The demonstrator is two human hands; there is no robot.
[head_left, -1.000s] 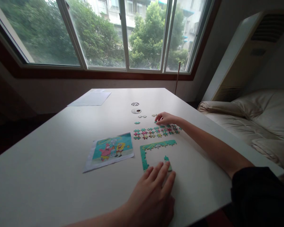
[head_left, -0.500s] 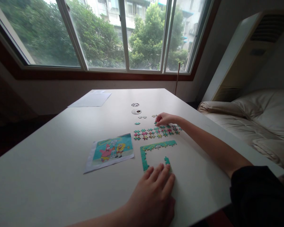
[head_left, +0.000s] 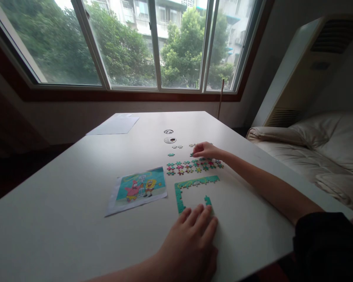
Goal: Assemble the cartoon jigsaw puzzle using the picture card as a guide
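Note:
My left hand (head_left: 191, 239) lies open, its fingers stretched over the near side of a partly joined jigsaw border (head_left: 180, 199) and hiding some of it. The border is teal, with yellow-green along its far strip. Farther away, my right hand (head_left: 207, 150) is closed in a pinch on a small teal puzzle piece (head_left: 191, 155) at its fingertips, just above or on the table. Under and in front of that hand, several loose puzzle pieces (head_left: 180, 167) lie in rows. Left of the border is a printed cartoon picture (head_left: 141, 185) with pink and yellow figures.
The white table (head_left: 61, 219) carries two round, coin-like discs (head_left: 170, 140) behind the pieces and a paper sheet (head_left: 113, 125) at the far left. To the right stands a padded sofa (head_left: 306, 149), with a tall air conditioner (head_left: 300, 66) behind. A window (head_left: 129, 47) spans the far wall.
My right hand has shifted slightly left, with the teal piece at its fingertips. My left hand rests in the same place. The whole view has dropped a little.

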